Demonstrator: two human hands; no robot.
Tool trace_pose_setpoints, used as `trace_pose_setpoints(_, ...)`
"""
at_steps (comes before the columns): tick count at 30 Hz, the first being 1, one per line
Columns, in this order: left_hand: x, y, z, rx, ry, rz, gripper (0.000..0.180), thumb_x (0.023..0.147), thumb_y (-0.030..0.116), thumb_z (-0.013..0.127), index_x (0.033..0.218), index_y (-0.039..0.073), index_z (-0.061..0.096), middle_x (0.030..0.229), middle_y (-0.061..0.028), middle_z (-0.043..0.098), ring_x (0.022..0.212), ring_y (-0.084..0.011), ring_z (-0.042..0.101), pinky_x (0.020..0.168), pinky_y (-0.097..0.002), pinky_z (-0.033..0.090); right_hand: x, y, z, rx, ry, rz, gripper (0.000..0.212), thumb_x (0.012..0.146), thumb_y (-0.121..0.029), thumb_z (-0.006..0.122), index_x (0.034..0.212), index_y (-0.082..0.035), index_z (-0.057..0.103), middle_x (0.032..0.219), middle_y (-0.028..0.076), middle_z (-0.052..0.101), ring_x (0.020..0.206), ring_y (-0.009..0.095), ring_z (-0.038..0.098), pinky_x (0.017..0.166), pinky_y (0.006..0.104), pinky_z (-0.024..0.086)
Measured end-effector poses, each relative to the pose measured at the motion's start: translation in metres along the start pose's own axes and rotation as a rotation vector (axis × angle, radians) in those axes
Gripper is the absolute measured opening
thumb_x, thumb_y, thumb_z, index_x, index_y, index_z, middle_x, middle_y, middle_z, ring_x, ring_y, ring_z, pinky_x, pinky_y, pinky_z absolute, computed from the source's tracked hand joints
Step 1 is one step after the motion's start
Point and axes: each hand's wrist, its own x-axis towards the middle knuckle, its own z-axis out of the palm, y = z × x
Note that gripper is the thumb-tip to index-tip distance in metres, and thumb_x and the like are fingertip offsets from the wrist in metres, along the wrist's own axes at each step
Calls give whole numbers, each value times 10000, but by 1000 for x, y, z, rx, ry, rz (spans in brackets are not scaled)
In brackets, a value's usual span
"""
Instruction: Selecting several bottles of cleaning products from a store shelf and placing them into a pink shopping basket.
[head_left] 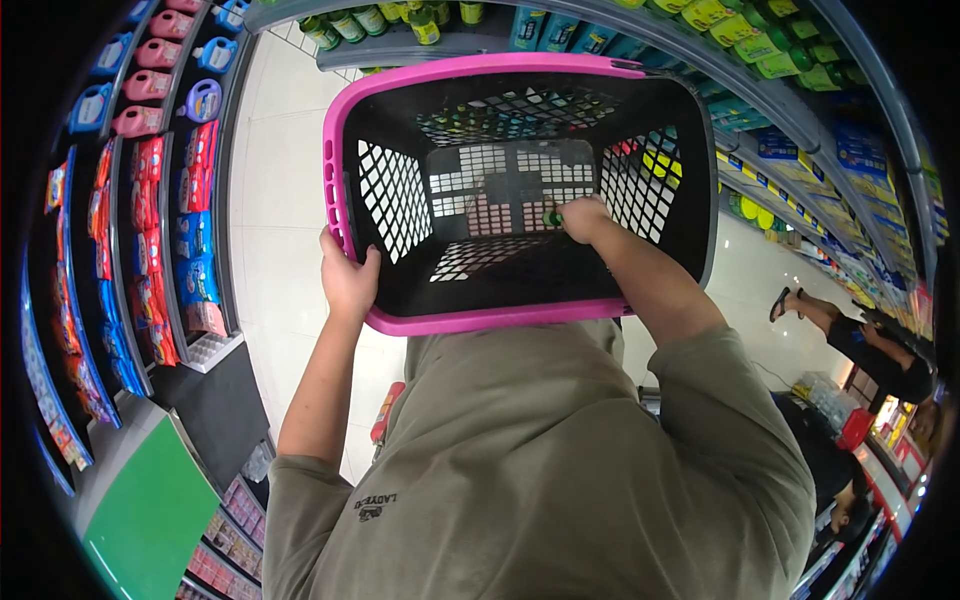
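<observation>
A black plastic shopping basket (400, 290) with a pink rim is held up in front of my body, its open top facing me. My left hand (348, 278) grips the rim at the left side, with the thumb on the inner edge. My right arm reaches over the rim, and my right hand (585, 218) is down inside the basket, its fingers closed. A small green thing (552, 216) shows at the fingertips; most of it is hidden, so its kind cannot be made out. Pale floor shows through the basket's lattice walls.
Shelves of pink and blue jugs (152, 85) and red and blue bags (150, 240) stand at left. Green bottles (345, 24) line the far shelf, and yellow-green bottles (770, 45) the right one. Other people (870, 345) are at the far right. A green panel (150, 510) is lower left.
</observation>
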Motion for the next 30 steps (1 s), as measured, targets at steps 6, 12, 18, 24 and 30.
trace_pose_setpoints(6,-2,1,-2,19,6,-7,611,781,108,650,1292,-36,348,917,-162,647,661,-264,606,665,-372,490,-7,-9,-3,-18,-135,11,301,865,-110,472,1102,-137,656,1041,117,687,1042,290,629,933,423,414)
trace_pose_setpoints(12,-1,15,-7,16,-92,-165,636,795,82,661,1314,-54,319,1041,-217,641,903,-314,651,812,-363,499,-8,-11,6,-75,-203,22,337,866,-48,476,1132,-149,655,1092,109,676,1084,279,612,960,409,403)
trace_pose_setpoints(18,-1,10,-4,18,-35,-59,630,793,75,659,1312,-46,322,1039,-223,639,910,-336,650,812,-385,496,-6,-14,7,-95,-248,11,376,874,-23,470,1197,-151,614,1170,100,648,1127,277,595,997,428,383)
trace_pose_setpoints(24,-2,4,-1,-7,-1,-5,606,779,90,646,1291,-32,347,984,-212,637,826,-345,640,755,-409,498,-13,-9,-20,1,-194,30,403,836,-189,607,1238,-177,586,1142,140,654,1098,297,608,940,455,438)
trace_pose_setpoints(30,-2,1,-2,-64,-8,-3,628,764,101,649,1301,-18,346,1010,-235,640,901,-392,639,788,-437,498,-71,-13,-89,349,177,64,511,816,-378,668,1246,-117,579,1144,162,644,1094,344,594,922,443,469)
